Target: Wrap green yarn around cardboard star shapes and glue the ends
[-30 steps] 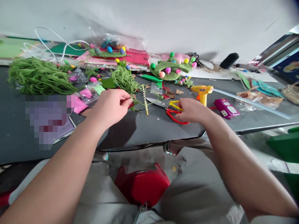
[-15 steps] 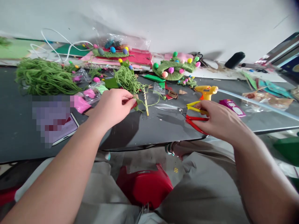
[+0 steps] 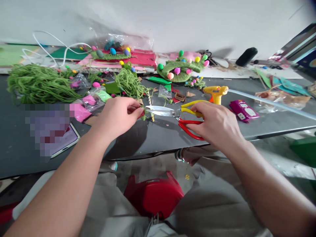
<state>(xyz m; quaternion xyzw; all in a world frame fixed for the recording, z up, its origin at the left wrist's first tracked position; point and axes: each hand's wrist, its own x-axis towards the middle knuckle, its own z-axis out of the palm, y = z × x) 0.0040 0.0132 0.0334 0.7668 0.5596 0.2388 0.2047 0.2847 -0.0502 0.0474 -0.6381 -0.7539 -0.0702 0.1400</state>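
My left hand (image 3: 118, 115) pinches a small red piece wound with green yarn (image 3: 142, 114) just above the dark table (image 3: 158, 135). My right hand (image 3: 215, 124) grips scissors (image 3: 172, 113) by their yellow and red handles. The steel blades point left and their tips reach the yarn beside my left fingertips. A loose bundle of green yarn (image 3: 129, 84) lies just behind, and a thin striped stick (image 3: 150, 103) lies under the blades.
A big heap of green yarn (image 3: 39, 84) lies far left. A yellow glue gun (image 3: 216, 93), a purple packet (image 3: 244, 111), green wreaths with coloured pom-poms (image 3: 181, 69), felt sheets and plastic bags crowd the back. A phone lies at front left, a red stool (image 3: 153, 194) below.
My right hand picked the scissors up off the table, drew them right, then swung the blades left to the yarn held in my left hand. My left hand stayed put.
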